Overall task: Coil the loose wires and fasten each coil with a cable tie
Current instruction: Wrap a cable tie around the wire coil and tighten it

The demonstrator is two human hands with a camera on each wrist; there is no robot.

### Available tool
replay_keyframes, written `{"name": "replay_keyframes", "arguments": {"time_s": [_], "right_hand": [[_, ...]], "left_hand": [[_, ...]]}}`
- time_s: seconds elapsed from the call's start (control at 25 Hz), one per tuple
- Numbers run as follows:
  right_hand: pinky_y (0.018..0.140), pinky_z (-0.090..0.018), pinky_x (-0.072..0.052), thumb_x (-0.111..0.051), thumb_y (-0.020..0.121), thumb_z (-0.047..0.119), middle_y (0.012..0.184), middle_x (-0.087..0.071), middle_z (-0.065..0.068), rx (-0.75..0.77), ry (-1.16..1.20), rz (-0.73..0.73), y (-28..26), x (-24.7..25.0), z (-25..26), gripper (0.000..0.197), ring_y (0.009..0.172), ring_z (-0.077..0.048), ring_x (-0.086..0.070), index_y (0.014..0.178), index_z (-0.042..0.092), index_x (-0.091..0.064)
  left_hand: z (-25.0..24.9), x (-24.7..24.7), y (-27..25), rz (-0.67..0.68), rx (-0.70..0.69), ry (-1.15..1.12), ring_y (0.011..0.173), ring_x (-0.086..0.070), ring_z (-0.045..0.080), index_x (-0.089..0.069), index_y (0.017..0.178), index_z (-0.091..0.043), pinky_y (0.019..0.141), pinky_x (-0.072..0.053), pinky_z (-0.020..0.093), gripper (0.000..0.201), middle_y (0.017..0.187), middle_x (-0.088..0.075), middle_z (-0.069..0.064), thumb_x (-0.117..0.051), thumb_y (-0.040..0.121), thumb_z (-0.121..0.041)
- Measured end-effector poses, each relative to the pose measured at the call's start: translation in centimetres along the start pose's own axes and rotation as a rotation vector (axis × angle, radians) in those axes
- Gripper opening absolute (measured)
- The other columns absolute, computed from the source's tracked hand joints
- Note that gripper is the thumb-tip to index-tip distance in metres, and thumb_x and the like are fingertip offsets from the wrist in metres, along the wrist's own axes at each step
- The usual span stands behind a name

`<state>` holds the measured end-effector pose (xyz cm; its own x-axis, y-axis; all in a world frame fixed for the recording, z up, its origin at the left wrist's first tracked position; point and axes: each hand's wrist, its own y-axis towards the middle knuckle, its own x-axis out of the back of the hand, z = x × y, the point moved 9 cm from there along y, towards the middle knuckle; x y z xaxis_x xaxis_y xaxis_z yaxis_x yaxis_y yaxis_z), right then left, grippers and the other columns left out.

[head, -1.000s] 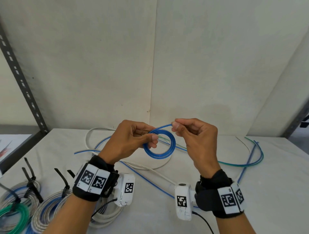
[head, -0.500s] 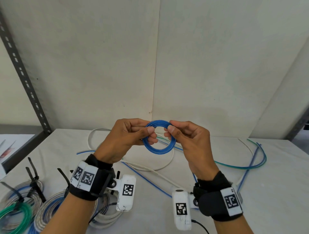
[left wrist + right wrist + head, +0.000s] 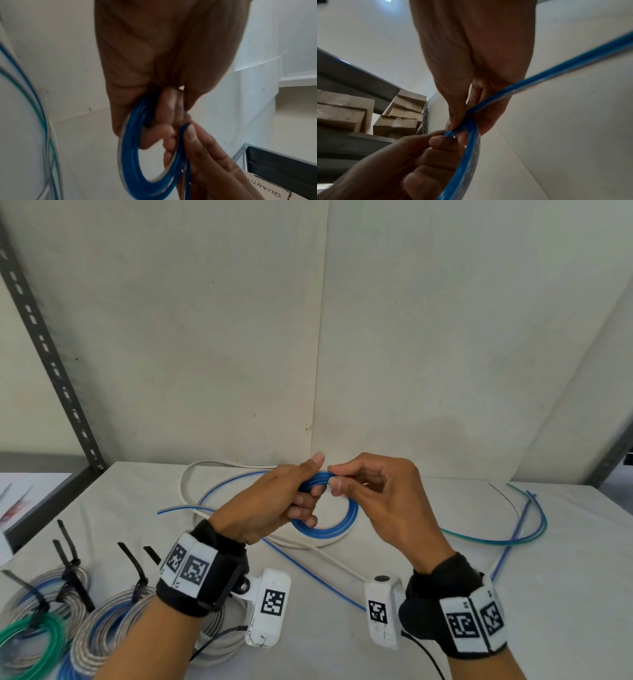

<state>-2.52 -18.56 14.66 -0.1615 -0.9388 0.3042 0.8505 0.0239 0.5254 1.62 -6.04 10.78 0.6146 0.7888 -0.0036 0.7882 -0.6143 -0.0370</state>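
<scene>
On the white tabletop [image 3: 445, 594], loose white, blue and green wires [image 3: 527, 529] trail across the far half, and tied coils [image 3: 102, 621] with black cable ties lie at the near left corner. Above the middle, the left hand [image 3: 270, 505] curls its fingers round the left side of a small blue wire coil [image 3: 342, 525], held clear of the surface. The right hand [image 3: 387, 501] pinches the coil's top between thumb and forefinger.
</scene>
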Motion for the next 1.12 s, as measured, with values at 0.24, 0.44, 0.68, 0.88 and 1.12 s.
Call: {"name": "replay_keyframes", "arguments": {"time_s": [0.24,0.44,0.68,0.88,1.12], "right_hand": [[0.073,-0.029,-0.061,-0.071,0.092,0.008,0.092,-0.079,-0.005,-0.071,0.232,-0.191,0.0,0.8,-1.0,0.012,0.085,-0.020,-0.077,0.104,0.007,-0.075],[0.080,-0.036,-0.062,-0.070,0.088,0.017,0.098,-0.079,-0.008,-0.079,0.416,-0.302,-0.6,-1.4,-0.8,0.024,0.089,-0.023,-0.077,0.112,0.014,-0.071],[0.078,-0.027,-0.060,-0.068,0.092,0.004,0.094,-0.079,-0.007,-0.051,0.308,-0.236,0.0,0.6,-0.8,0.023,0.080,-0.023,-0.076,0.115,0.008,-0.072],[0.079,-0.025,-0.059,-0.069,0.093,0.007,0.095,-0.078,-0.001,-0.018,0.102,0.002,0.0,0.1,-0.3,0.023,0.077,-0.020,-0.076,0.114,0.014,-0.074],[0.076,-0.030,-0.061,-0.066,0.096,0.008,0.093,-0.079,-0.010,-0.047,0.327,-0.294,-0.4,0.3,-0.2,0.013,0.086,-0.023,-0.078,0.108,0.001,-0.066]], "left_hand": [[-1.3,2.3,0.2,-0.230,-0.108,-0.266,0.048,-0.018,0.011,-0.039,0.069,-0.015,0.047,-0.033,0.023,0.048,0.061,-0.015,-0.003,-0.035,0.108,-0.043],[-1.7,2.9,0.0,-0.315,-0.197,-0.496,0.046,-0.017,0.009,-0.038,0.069,-0.015,0.046,-0.030,0.022,0.049,0.061,-0.013,-0.002,-0.031,0.109,-0.043],[-1.7,1.8,0.3,-0.150,-0.131,-0.363,0.045,-0.037,0.016,-0.054,0.073,-0.007,0.063,-0.053,0.033,0.053,0.053,-0.035,0.002,-0.029,0.109,-0.037],[-1.1,0.6,0.0,-0.095,-0.049,-0.037,0.049,-0.020,0.015,-0.048,0.067,-0.013,0.064,-0.049,0.031,0.051,0.057,-0.020,-0.001,-0.041,0.102,-0.050],[-2.2,1.4,0.0,-0.190,-0.180,-0.396,0.049,-0.013,0.013,-0.036,0.065,-0.018,0.052,-0.036,0.024,0.047,0.058,-0.013,-0.004,-0.043,0.105,-0.042]]}}
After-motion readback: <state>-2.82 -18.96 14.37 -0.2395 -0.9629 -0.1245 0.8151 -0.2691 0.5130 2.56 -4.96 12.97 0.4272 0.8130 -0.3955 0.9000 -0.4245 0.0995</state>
